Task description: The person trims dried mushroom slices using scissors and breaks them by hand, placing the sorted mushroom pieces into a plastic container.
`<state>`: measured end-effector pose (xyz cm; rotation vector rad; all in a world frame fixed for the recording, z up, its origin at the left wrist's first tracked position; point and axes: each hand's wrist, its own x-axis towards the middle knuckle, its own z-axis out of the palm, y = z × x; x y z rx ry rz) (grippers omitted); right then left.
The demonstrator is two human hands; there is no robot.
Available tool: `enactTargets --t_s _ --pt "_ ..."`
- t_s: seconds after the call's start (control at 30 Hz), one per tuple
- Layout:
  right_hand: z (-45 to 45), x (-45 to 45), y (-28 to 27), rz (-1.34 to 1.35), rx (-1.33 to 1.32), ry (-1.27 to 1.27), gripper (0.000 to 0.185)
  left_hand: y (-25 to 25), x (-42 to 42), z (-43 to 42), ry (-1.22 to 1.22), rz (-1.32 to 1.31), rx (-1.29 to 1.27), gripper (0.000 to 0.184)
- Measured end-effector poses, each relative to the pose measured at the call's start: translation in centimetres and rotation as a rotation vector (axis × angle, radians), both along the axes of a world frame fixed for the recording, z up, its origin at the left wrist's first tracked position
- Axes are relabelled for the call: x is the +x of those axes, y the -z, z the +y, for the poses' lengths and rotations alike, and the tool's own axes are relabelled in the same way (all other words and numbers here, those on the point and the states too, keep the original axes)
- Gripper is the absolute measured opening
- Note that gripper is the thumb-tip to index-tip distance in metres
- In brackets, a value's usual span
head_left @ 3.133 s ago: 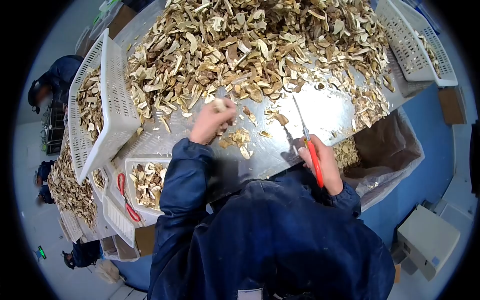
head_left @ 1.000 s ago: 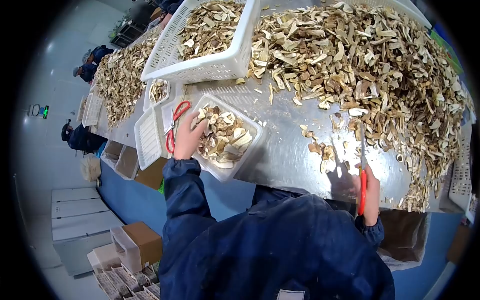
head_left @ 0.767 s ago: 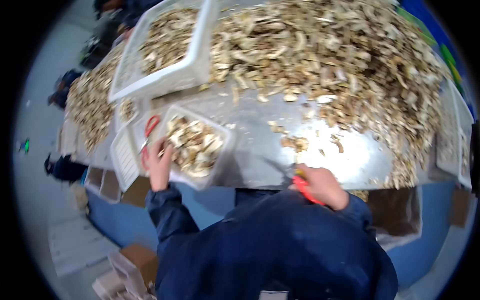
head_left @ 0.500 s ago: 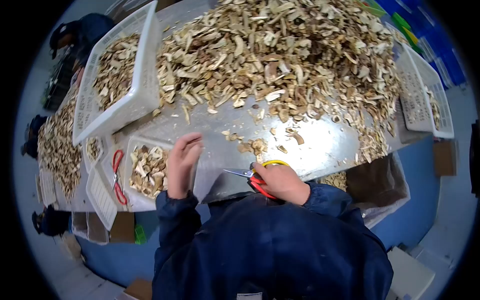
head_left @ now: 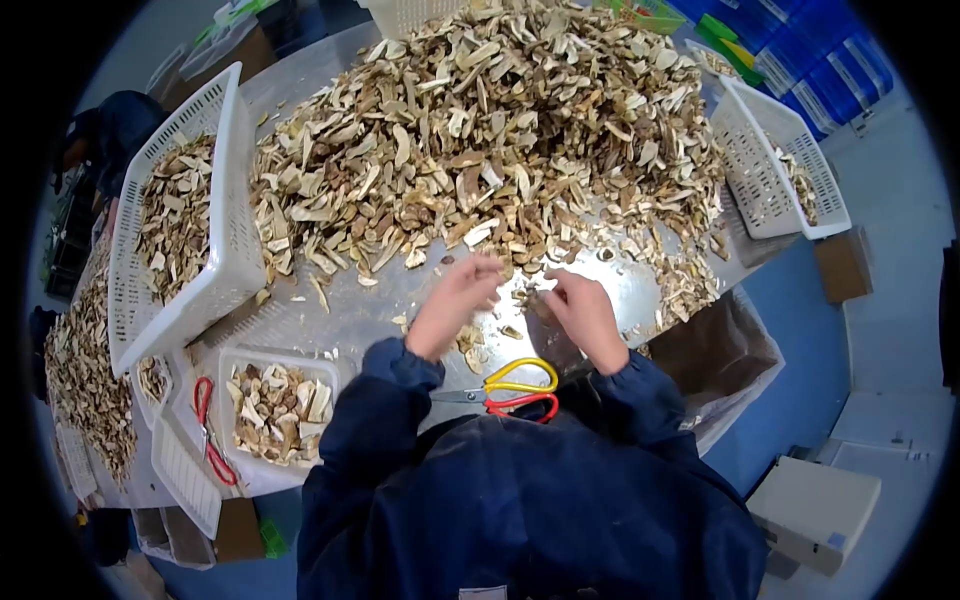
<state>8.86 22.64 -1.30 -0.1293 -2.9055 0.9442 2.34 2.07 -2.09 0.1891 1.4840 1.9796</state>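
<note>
Facing each other in the head view, the person's left hand [head_left: 457, 305] and right hand [head_left: 588, 315] are just before the heap of sliced pieces [head_left: 480, 150] on the metal table [head_left: 375, 312]. The left's fingers are loosely bent; the right's thumb and forefinger come near each other. Whether either grips a piece cannot be told. Yellow-and-red-handled scissors [head_left: 495, 386] lie below them, near the person's body; left of those sits a white tub [head_left: 334, 370] of pieces.

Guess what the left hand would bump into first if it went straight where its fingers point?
Probably the big pile of slices, at its near edge. How high the left hand hovers is hard to judge, so it might pass over the nearest pieces.
</note>
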Motion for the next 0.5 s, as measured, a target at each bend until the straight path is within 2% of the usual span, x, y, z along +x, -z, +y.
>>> enactTargets --t_s 0.07,0.17,0.3,0.4,0.43,0.5 --pt "0.1 -1.8 1.2 0.011 0.056 -0.006 0.02 1.4 1.6 -0.4 -0.034 -0.357 0.377 0.033" --pt "-0.5 -3.4 2.9 0.049 0.164 -0.024 0.021 3.8 3.2 -0.2 -0.008 -0.63 0.607 0.039" --pt "-0.2 -3.1 2.6 -0.008 0.035 -0.001 0.016 2.6 3.8 -0.1 0.057 -0.678 0.6 0.045" --pt "-1.1 -1.5 -0.7 -0.215 -0.485 -0.131 0.018 2.0 4.3 -0.2 0.085 -0.773 0.665 0.045" --pt "-1.2 -1.5 -0.9 -0.235 -0.44 -0.131 0.024 2.0 4.5 -0.2 0.064 -0.785 0.609 0.038" --pt "-0.9 -2.9 -0.9 -0.155 -0.228 0.077 0.025 5.8 4.3 -1.0 0.215 -0.79 0.808 0.033"
